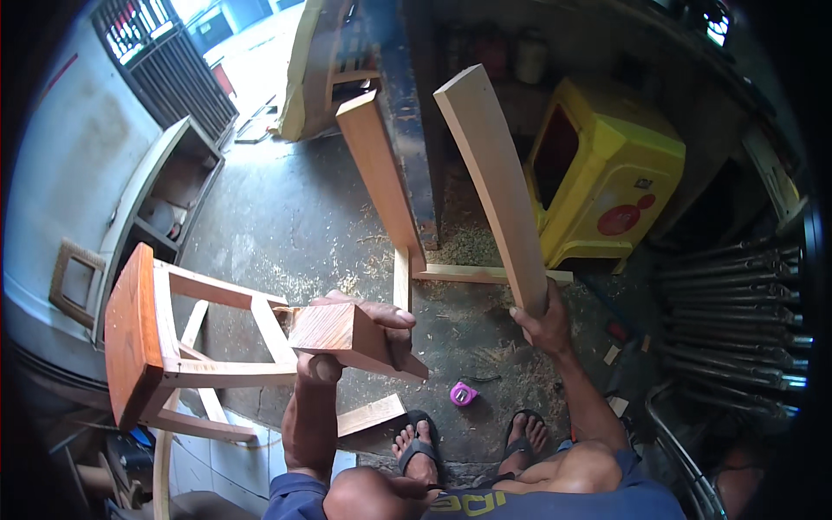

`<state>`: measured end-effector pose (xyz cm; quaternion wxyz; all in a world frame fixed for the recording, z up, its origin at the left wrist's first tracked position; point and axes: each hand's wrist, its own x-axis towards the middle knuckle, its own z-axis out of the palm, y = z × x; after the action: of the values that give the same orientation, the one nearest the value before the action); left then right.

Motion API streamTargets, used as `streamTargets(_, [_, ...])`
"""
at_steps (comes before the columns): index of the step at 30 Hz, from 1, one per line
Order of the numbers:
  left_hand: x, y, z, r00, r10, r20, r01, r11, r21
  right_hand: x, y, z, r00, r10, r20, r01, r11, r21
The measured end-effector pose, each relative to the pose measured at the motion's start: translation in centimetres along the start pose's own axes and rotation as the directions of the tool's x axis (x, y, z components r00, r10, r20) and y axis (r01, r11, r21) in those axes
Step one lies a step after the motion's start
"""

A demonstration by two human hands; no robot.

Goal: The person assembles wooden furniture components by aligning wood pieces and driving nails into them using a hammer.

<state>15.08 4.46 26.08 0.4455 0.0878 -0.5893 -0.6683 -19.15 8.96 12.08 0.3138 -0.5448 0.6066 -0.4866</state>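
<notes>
My left hand is closed round a thick wooden block, whose sawn end grain faces up toward me. Its far end slants down to the right. My right hand grips the lower end of a long wooden board, which rises up and leans to the left. The two pieces are apart. Between my hands and farther off, another wooden board stands on end against a worn blue post. Light wooden strips lie at its foot.
A wooden stool lies on its side at the left. On the floor by my sandalled feet are a pink tape measure and a wood offcut. A yellow plastic stool and stacked metal tubes are at the right. Shavings litter the floor.
</notes>
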Motion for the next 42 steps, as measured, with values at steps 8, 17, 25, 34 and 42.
streamTargets(8, [0.2,-3.7,3.4,0.976,-0.151,0.159,0.082,0.923,0.377,-0.1,3.9,1.7,0.991,0.086,0.099,-0.100,0.984,0.148])
streamTargets(17, [0.4,-5.7,7.6,0.970,-0.109,0.215,-0.018,0.856,0.517,-3.7,8.7,-0.4,0.986,-0.082,0.144,0.067,0.992,0.107])
streamTargets(25, [-0.5,-8.3,4.8,0.959,-0.228,-0.168,0.276,0.888,0.368,-3.2,5.3,-2.4,0.996,-0.069,0.051,0.051,0.952,0.303])
streamTargets(34, [-0.7,-8.4,4.0,0.921,-0.360,-0.150,0.390,0.843,0.370,-2.7,6.5,-1.9,0.982,-0.183,-0.037,0.180,0.981,-0.073])
streamTargets(42, [-1.8,-8.6,3.6,0.931,-0.317,-0.184,0.359,0.888,0.286,-2.5,4.0,0.7,0.947,-0.285,-0.150,0.285,0.958,-0.019])
